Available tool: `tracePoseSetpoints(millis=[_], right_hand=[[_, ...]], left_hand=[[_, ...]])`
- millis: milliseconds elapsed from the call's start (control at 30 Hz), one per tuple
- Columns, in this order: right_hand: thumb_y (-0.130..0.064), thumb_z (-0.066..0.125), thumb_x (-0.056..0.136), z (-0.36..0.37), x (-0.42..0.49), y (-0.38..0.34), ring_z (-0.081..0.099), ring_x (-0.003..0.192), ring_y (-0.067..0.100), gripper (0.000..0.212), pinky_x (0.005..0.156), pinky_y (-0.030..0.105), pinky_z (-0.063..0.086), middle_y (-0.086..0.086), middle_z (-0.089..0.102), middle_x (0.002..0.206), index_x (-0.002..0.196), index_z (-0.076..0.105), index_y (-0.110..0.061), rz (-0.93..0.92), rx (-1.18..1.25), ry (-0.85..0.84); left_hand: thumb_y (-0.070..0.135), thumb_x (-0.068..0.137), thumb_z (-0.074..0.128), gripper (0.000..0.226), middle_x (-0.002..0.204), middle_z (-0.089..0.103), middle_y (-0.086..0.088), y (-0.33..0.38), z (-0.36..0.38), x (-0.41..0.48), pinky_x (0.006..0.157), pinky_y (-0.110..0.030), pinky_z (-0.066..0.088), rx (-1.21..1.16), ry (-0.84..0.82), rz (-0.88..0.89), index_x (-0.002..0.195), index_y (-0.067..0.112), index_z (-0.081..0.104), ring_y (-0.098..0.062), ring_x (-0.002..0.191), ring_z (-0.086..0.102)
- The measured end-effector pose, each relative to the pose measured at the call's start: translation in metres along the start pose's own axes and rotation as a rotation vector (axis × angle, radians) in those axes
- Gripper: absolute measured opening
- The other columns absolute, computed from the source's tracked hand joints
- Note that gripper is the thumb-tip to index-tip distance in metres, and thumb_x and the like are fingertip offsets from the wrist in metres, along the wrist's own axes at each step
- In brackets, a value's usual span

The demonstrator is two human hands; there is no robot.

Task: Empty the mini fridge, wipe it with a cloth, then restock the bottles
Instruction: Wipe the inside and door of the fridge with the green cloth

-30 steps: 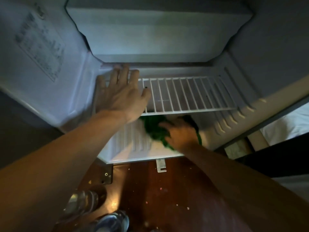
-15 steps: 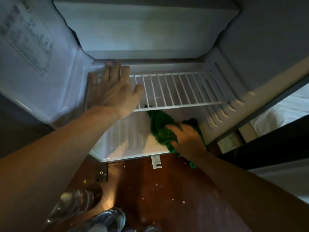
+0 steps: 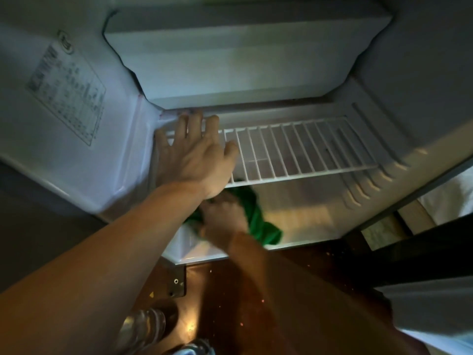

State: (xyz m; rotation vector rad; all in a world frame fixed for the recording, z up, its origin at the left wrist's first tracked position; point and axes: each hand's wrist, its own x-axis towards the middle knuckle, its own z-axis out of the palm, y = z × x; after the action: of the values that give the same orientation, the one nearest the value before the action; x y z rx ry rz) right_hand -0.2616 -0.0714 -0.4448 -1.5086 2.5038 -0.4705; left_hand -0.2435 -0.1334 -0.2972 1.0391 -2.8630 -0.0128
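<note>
In the head view, the mini fridge (image 3: 307,221) stands open and holds no bottles. The left hand (image 3: 194,162) lies flat with its fingers spread on the left end of the white wire shelf (image 3: 307,152), holding nothing and seemingly bracing. Below the shelf, the right hand (image 3: 222,221) clutches a bunched green cloth (image 3: 258,221) against the fridge floor near its left front corner. One loose tail of the cloth trails out to the right. The hand is blurred, so the exact lie of the fingers is unclear.

The cloth looks soft, light and limp. It is best gathered into the palm so the tail does not catch on the shelf wires. Two clear plastic bottles (image 3: 143,326) wait on the wooden floor (image 3: 243,290) at the lower edge, well apart from the fridge. They are probably smooth and prone to rolling, so a grasp round the body should suit them. Wiping looks to be in hand, and restocking has not begun.
</note>
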Motion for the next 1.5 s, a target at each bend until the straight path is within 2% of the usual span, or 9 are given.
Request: tracePoseSetpoints(millis=[200, 333, 567, 700, 867, 1033, 1167, 1300, 1500], right_hand=[[-0.037, 0.068, 0.077, -0.003, -0.012, 0.013, 0.043, 0.126, 0.038, 0.06, 0.102, 0.05, 0.041, 0.015, 0.047, 0.137, 0.133, 0.05, -0.029, -0.153, -0.019, -0.061], [-0.045, 0.057, 0.082, -0.026, -0.042, 0.103, 0.046, 0.125, 0.034, 0.058, 0.1, 0.045, 0.042, 0.009, 0.043, 0.143, 0.138, 0.04, -0.039, 0.099, -0.212, -0.023], [-0.036, 0.083, 0.062, -0.025, -0.045, 0.124, 0.06, 0.088, 0.043, 0.058, 0.068, 0.043, 0.051, 0.024, 0.061, 0.109, 0.115, 0.065, -0.02, 0.462, -0.248, 0.28], [-0.051, 0.069, 0.071, -0.017, -0.028, 0.093, 0.06, 0.091, 0.038, 0.053, 0.071, 0.039, 0.051, 0.019, 0.061, 0.107, 0.116, 0.062, -0.024, 0.352, -0.252, 0.253], [-0.05, 0.061, 0.082, -0.023, 0.005, 0.011, 0.058, 0.108, 0.034, 0.043, 0.085, 0.039, 0.049, 0.014, 0.064, 0.114, 0.112, 0.062, -0.018, 0.323, 0.077, 0.048], [-0.017, 0.06, 0.085, -0.017, 0.022, -0.042, 0.065, 0.098, 0.024, 0.026, 0.077, 0.027, 0.051, 0.013, 0.065, 0.111, 0.109, 0.063, -0.007, 0.531, 1.033, -0.143], [-0.014, 0.056, 0.09, -0.017, -0.001, -0.064, 0.061, 0.082, 0.019, 0.011, 0.074, 0.036, 0.051, -0.001, 0.063, 0.084, 0.086, 0.057, -0.024, 0.64, 1.346, 0.039], [-0.042, 0.056, 0.075, -0.029, -0.052, -0.076, 0.067, 0.091, 0.018, 0.036, 0.083, 0.041, 0.055, -0.004, 0.07, 0.095, 0.11, 0.06, -0.036, 0.586, 1.388, -0.004], [-0.019, 0.051, 0.091, -0.054, -0.024, -0.067, 0.063, 0.102, 0.014, 0.027, 0.103, 0.05, 0.043, 0.005, 0.067, 0.114, 0.116, 0.061, -0.02, 0.324, 1.107, 0.082]], left_hand=[[0.056, 0.093, 0.031, 0.063, 0.155, 0.028, -0.004, -0.005, -0.002, -0.001, 0.111, -0.05, 0.024, -0.013, 0.036, 0.015, 0.145, 0.02, 0.029, -0.025, 0.142, 0.023], [0.057, 0.092, 0.029, 0.067, 0.156, 0.028, -0.008, -0.008, -0.003, -0.002, 0.11, -0.048, 0.024, -0.023, 0.033, 0.022, 0.146, 0.016, 0.028, -0.026, 0.142, 0.025], [0.052, 0.095, 0.029, 0.063, 0.161, 0.015, -0.003, 0.001, -0.002, -0.003, 0.115, -0.053, 0.016, -0.058, 0.007, -0.025, 0.149, 0.021, 0.021, -0.022, 0.146, 0.015], [0.051, 0.095, 0.024, 0.063, 0.161, 0.013, -0.003, -0.001, -0.001, -0.001, 0.115, -0.057, 0.012, -0.048, -0.006, 0.002, 0.151, 0.023, 0.015, -0.023, 0.148, 0.009], [0.053, 0.095, 0.024, 0.063, 0.161, 0.015, -0.003, -0.002, -0.002, 0.001, 0.116, -0.056, 0.011, -0.052, -0.01, 0.002, 0.151, 0.024, 0.019, -0.023, 0.148, 0.009], [0.054, 0.099, 0.014, 0.061, 0.164, 0.0, -0.002, -0.013, -0.007, -0.008, 0.119, -0.049, -0.004, -0.079, -0.134, 0.071, 0.154, 0.029, 0.007, -0.018, 0.15, -0.004], [0.05, 0.101, 0.008, 0.057, 0.163, -0.011, 0.0, -0.018, -0.01, -0.013, 0.118, -0.041, -0.012, -0.057, -0.218, 0.095, 0.153, 0.032, -0.005, -0.015, 0.149, -0.012], [0.05, 0.101, 0.006, 0.056, 0.162, -0.014, 0.001, -0.018, -0.009, -0.012, 0.115, -0.039, -0.015, -0.055, -0.225, 0.094, 0.153, 0.032, -0.008, -0.014, 0.148, -0.015], [0.048, 0.102, 0.007, 0.055, 0.162, -0.016, 0.001, -0.017, -0.013, -0.014, 0.117, -0.038, -0.016, -0.065, -0.254, 0.097, 0.152, 0.033, -0.009, -0.013, 0.147, -0.017]])
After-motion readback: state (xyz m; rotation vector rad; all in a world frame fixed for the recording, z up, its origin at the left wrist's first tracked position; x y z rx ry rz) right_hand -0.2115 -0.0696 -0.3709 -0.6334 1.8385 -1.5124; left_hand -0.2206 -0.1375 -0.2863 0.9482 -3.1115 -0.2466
